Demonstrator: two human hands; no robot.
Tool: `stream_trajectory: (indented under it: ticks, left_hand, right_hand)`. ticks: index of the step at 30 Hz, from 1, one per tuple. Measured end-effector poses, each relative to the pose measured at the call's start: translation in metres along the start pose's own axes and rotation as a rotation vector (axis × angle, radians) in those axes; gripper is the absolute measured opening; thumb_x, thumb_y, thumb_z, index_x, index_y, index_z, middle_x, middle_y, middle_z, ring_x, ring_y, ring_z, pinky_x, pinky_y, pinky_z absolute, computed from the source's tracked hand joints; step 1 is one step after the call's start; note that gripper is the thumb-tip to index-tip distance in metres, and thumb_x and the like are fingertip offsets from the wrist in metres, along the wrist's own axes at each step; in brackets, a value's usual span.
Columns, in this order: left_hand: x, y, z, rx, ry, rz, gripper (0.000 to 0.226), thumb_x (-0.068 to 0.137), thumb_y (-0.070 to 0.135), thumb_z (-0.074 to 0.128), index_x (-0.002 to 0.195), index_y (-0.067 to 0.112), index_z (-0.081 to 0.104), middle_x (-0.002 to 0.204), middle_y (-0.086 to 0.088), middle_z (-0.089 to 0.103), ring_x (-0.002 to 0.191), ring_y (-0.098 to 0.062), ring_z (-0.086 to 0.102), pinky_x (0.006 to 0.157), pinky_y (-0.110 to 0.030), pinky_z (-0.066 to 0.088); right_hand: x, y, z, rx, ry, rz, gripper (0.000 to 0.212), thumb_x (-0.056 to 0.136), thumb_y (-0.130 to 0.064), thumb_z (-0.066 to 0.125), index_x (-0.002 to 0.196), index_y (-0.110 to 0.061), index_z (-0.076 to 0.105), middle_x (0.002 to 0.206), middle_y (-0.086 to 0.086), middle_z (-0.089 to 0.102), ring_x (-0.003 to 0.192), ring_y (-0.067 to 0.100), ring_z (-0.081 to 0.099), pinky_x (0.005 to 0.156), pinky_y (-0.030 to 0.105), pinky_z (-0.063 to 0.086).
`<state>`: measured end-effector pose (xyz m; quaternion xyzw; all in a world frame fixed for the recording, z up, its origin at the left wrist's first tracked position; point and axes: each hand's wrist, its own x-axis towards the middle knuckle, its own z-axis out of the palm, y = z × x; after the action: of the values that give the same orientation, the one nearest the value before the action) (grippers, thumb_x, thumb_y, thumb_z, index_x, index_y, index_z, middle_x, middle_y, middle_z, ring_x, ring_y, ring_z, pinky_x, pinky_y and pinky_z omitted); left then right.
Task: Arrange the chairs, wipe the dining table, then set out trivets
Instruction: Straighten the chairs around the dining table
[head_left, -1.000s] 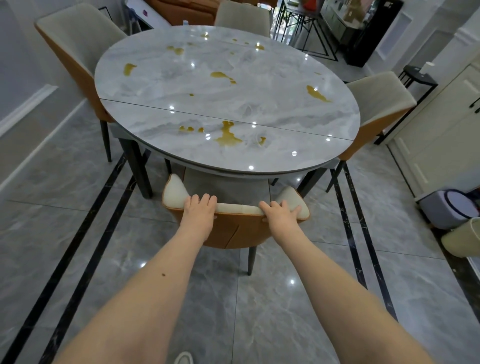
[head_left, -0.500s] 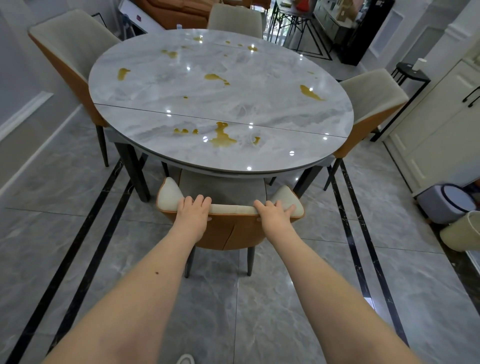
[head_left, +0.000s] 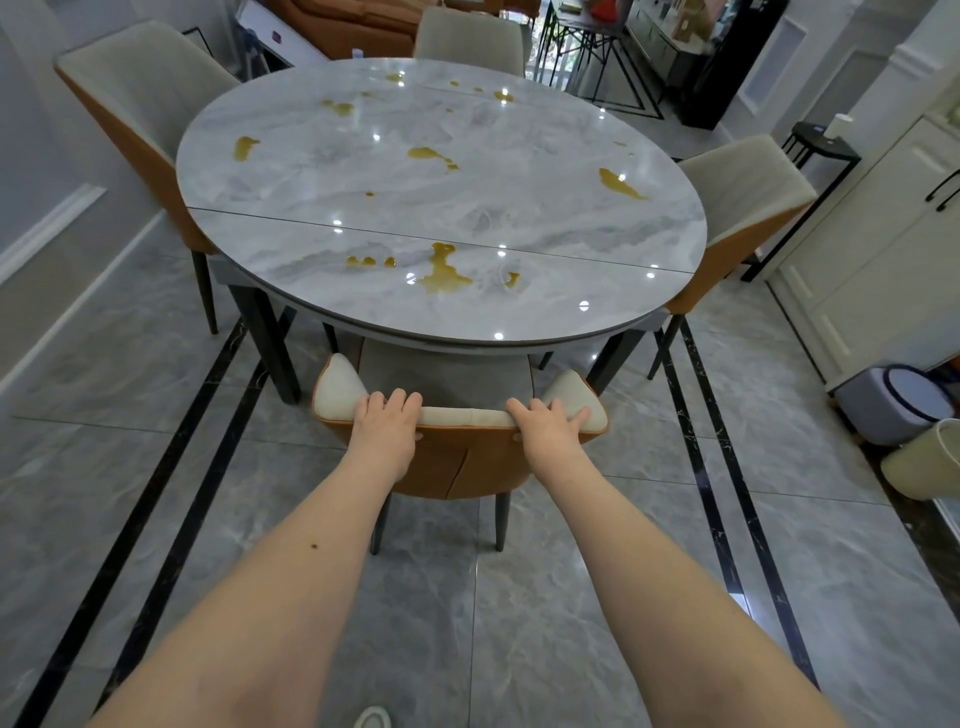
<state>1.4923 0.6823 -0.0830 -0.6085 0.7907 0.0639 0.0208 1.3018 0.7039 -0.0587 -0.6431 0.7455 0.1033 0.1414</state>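
Head view showed both hands gripping the top edge of the near chair (head_left: 457, 462): the left hand (head_left: 387, 431) had its fingers (head_left: 397, 402) curled together over the cream backrest rim, and the right hand (head_left: 545, 434) did likewise, its fingers (head_left: 540, 410) a little spread, the thumbs of both hidden behind the orange back shell. The chair stood at the near side of the round desk (head_left: 519, 171), its seat tucked partly under the rim. The grey marbled top, split by a seam, carried scattered yellow-brown spills (head_left: 444, 270). A left chair (head_left: 150, 119) and a right chair (head_left: 748, 197) stood against the desk, and a far chair (head_left: 467, 39) was mostly hidden behind it. Part of a pale shoe (head_left: 371, 719) was cut off at the bottom edge. No trivets or cloth could be made out.
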Motion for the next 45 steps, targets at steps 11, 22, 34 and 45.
stream_trajectory:
  ticks: [11, 22, 34, 45]
  left_hand:
    - [0.000, 0.001, 0.000, -0.007, 0.015, -0.009, 0.036, 0.095, 0.030, 0.050, 0.128, 0.020, 0.037, 0.123, -0.003, 0.046, 0.116, -0.025, 0.043, 0.105, -0.040, 0.030]
    - [-0.005, 0.000, -0.004, 0.022, 0.001, 0.022, 0.037, 0.096, 0.028, 0.047, 0.130, 0.020, 0.035, 0.125, -0.003, 0.046, 0.117, -0.026, 0.043, 0.103, -0.040, 0.031]
    - [-0.005, -0.002, -0.009, 0.012, 0.001, 0.066, 0.035, 0.096, 0.028, 0.049, 0.128, 0.021, 0.038, 0.123, -0.002, 0.048, 0.113, -0.023, 0.046, 0.100, -0.037, 0.036]
    - [-0.007, -0.001, -0.013, 0.037, -0.004, 0.065, 0.035, 0.097, 0.029, 0.047, 0.129, 0.020, 0.037, 0.126, -0.002, 0.047, 0.116, -0.024, 0.045, 0.098, -0.037, 0.036]
  right_hand:
    - [0.000, 0.001, -0.005, 0.047, -0.037, 0.011, 0.037, 0.095, -0.015, 0.049, 0.127, -0.030, 0.038, 0.124, 0.006, 0.047, 0.129, 0.033, 0.031, 0.108, 0.071, 0.002]
    - [-0.006, -0.001, -0.008, 0.031, -0.048, 0.011, 0.047, 0.089, -0.007, 0.055, 0.125, -0.031, 0.038, 0.125, 0.006, 0.046, 0.130, 0.034, 0.029, 0.108, 0.071, 0.002]
    - [-0.005, 0.000, -0.011, 0.000, -0.081, 0.012, 0.044, 0.088, -0.007, 0.056, 0.121, -0.030, 0.039, 0.121, 0.007, 0.048, 0.127, 0.034, 0.031, 0.107, 0.071, 0.007]
    - [-0.004, 0.003, -0.009, 0.043, -0.052, 0.005, 0.039, 0.091, -0.012, 0.055, 0.122, -0.030, 0.040, 0.122, 0.005, 0.048, 0.128, 0.033, 0.031, 0.109, 0.070, 0.004]
